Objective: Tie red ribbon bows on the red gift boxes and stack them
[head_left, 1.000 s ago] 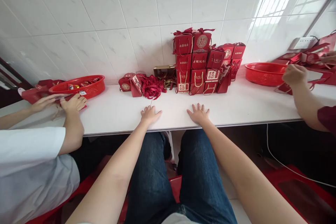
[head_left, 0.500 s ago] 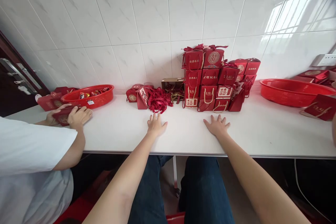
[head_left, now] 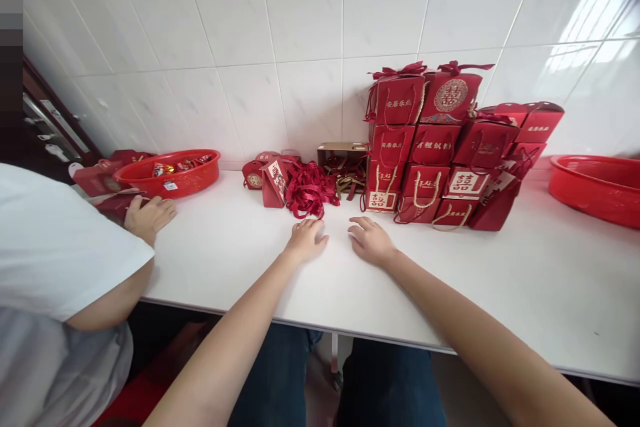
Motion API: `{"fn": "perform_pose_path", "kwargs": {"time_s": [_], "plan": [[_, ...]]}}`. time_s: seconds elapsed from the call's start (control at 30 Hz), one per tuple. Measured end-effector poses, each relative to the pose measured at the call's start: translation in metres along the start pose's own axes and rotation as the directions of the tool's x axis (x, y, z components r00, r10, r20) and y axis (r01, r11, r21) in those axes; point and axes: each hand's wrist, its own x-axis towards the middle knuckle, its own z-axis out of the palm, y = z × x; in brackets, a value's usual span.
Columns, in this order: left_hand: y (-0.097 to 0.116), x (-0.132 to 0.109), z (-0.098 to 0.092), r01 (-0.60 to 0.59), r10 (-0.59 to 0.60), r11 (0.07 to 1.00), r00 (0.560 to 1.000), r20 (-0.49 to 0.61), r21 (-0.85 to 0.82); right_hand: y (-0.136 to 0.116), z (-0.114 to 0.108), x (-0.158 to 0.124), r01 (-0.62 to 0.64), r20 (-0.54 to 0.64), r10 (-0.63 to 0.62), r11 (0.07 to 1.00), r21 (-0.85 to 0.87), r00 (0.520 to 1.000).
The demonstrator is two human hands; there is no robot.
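My left hand (head_left: 306, 241) rests palm down on the white table (head_left: 225, 253), fingers loosely curled, holding nothing, just in front of a heap of red ribbons (head_left: 309, 189). My right hand (head_left: 371, 240) lies beside it, also empty with fingers relaxed. The two hands sit close together. Behind them a stack of red gift boxes (head_left: 440, 147) with gold cord handles stands against the tiled wall. A small open cardboard box (head_left: 343, 159) with ribbons sits between the heap and the stack. Two small red boxes (head_left: 266, 177) stand left of the ribbons.
A person in a white shirt (head_left: 55, 260) sits at my left, a hand (head_left: 148, 216) on a flat red box. A red basket (head_left: 168, 172) with sweets lies behind that hand. Another red basket (head_left: 595, 187) stands at the far right.
My hands have slid toward each other and forward, near the ribbons. The view has shifted left and closer to the table; the person at the right is out of sight.
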Motion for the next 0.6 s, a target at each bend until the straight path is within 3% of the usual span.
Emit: {"fn": "perform_pose_path", "kwargs": {"time_s": [0.13, 0.3, 0.43, 0.6], "plan": [[0.005, -0.007, -0.003, -0.125, 0.124, 0.992, 0.991, -0.047, -0.029, -0.009, 0.018, 0.032, 0.107, 0.053, -0.112, 0.990, 0.095, 0.992], [0.013, -0.021, -0.003, -0.221, 0.216, 0.972, 0.974, -0.069, -0.075, -0.002, 0.019, 0.034, 0.223, 0.133, -0.249, 0.957, 0.188, 0.959], [0.030, -0.037, -0.001, -0.246, 0.240, 0.963, 0.969, -0.065, -0.112, 0.005, 0.014, 0.023, 0.210, 0.165, -0.247, 0.954, 0.213, 0.955], [0.060, -0.069, -0.009, -0.295, 0.294, 0.941, 0.955, -0.036, -0.167, 0.007, 0.012, 0.014, 0.108, 0.189, -0.145, 0.976, 0.192, 0.971]]}}
